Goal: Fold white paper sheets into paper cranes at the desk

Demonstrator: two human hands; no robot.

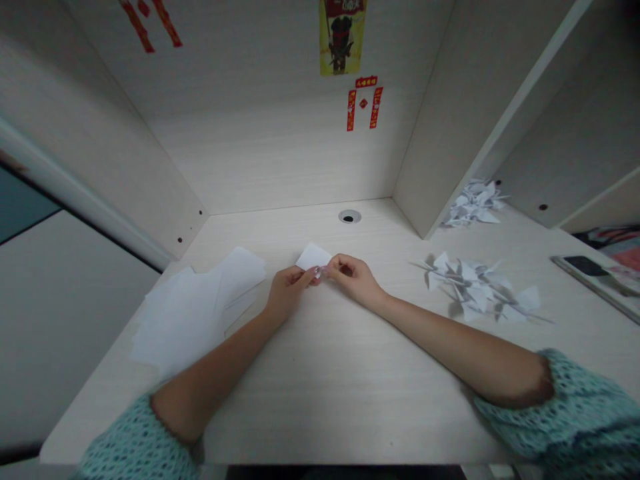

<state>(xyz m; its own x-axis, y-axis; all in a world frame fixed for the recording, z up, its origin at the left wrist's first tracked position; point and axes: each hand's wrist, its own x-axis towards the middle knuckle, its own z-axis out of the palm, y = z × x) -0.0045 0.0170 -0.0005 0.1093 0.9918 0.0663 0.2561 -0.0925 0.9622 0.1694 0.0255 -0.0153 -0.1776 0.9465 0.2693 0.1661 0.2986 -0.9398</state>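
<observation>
left hand and right hand are pinching a small paper, seemingly part-folded; folded pieces lying done, sheets lying unfolded.

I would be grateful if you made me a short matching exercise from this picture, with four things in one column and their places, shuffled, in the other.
Things
1. Loose white sheets
2. Folded paper shapes
3. Small white paper
4. Round desk hole

Places
A. Near the foot of the back panel
B. Right where the left hand and right hand come together
C. In two clusters on the right
D. Spread out on the left, beside the left forearm

Right pairs: 1-D, 2-C, 3-B, 4-A
</observation>
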